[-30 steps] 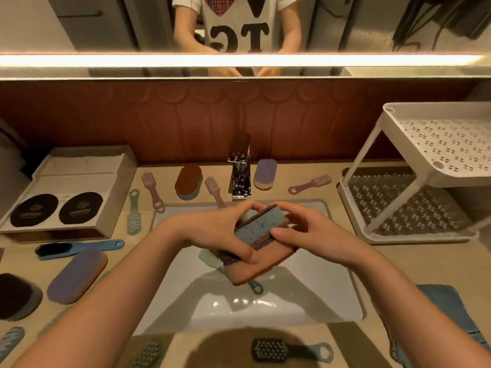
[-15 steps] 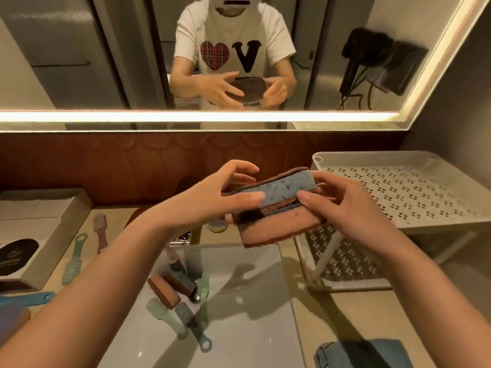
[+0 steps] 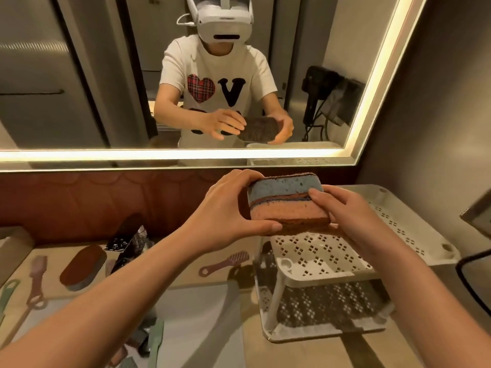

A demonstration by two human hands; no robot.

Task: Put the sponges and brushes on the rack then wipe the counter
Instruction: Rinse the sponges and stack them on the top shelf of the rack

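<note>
Far left on the surface (image 3: 292, 351), a pink brush (image 3: 36, 277) and a brown oval scrubber (image 3: 82, 266) are left lying flat. A second pink brush (image 3: 225, 261) is parked further in, near the rack's leg, and a green brush (image 3: 155, 341) can be made out down in the sink (image 3: 207, 328). None of those is being touched.

Next over, the left hand (image 3: 225, 216) is wrapped round the left end of a stack of sponges (image 3: 288, 205). Its fingers (image 3: 239, 177) are curled over the top and the thumb is hooked under the bottom edge. The stack is held up in the air between both hands, over the front-left part of the rack's top shelf, and no contact with the shelf can be seen. A blue sponge is stacked on a pink one, with dark scouring layers between and underneath.

The right hand (image 3: 353, 219) is clamped on the right end, thumb pressed onto the front face. The rest of that hand's fingers are hidden behind and below the stack.

Handling-wise, the stack is probably light, soft and squashy, and nothing here looks breakable. The scourer faces look rough, so slipping isn't much of a worry, though wet or dry can't be told. The real risk is the layers sliding apart. It's best gripped at both ends with pressure kept top to bottom, and not squeezed too hard.

On the right, the white perforated two-tier rack (image 3: 414, 227) is waiting, and the stack looks ready to be lowered flat onto that top shelf.
</note>
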